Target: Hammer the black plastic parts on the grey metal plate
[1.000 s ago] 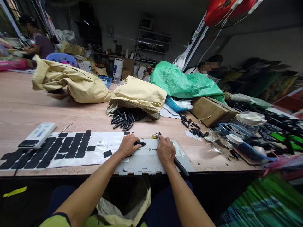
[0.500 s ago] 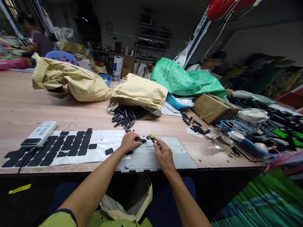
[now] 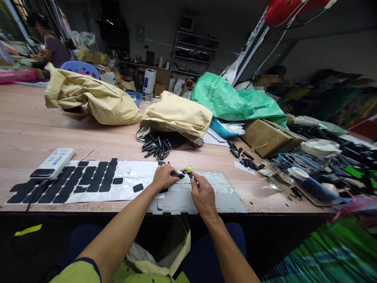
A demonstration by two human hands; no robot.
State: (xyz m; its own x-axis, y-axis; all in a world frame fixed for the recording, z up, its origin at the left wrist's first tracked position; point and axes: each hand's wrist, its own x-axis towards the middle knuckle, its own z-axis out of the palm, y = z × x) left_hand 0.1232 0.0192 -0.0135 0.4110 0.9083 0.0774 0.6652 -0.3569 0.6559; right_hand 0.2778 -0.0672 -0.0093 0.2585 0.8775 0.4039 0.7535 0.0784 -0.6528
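Note:
My left hand (image 3: 165, 177) is closed on a slim black pen-like piece (image 3: 178, 175), holding it low over the grey board (image 3: 203, 198) with its tip pointing right. In my right hand (image 3: 203, 193) is a small hammer, gripped by its short handle. The hammer head (image 3: 188, 169), metal with a yellow-green end, is right beside the tip of the black piece; whether they touch I cannot tell. To the left lies a white sheet (image 3: 126, 173) bearing rows of black rounded-square stickers (image 3: 98, 177).
Similar black pieces (image 3: 156, 147) spill from a tan sack (image 3: 176, 112); more (image 3: 247, 161) lie to the right. A white device (image 3: 54, 163) sits left. A cardboard box (image 3: 265, 135), lidded jar (image 3: 319, 151) and blue basket (image 3: 318, 192) crowd the right. Two people sit beyond.
My right hand and the hammer have shifted slightly left, nearer the black piece. My left hand keeps its hold. The whole view has moved a little.

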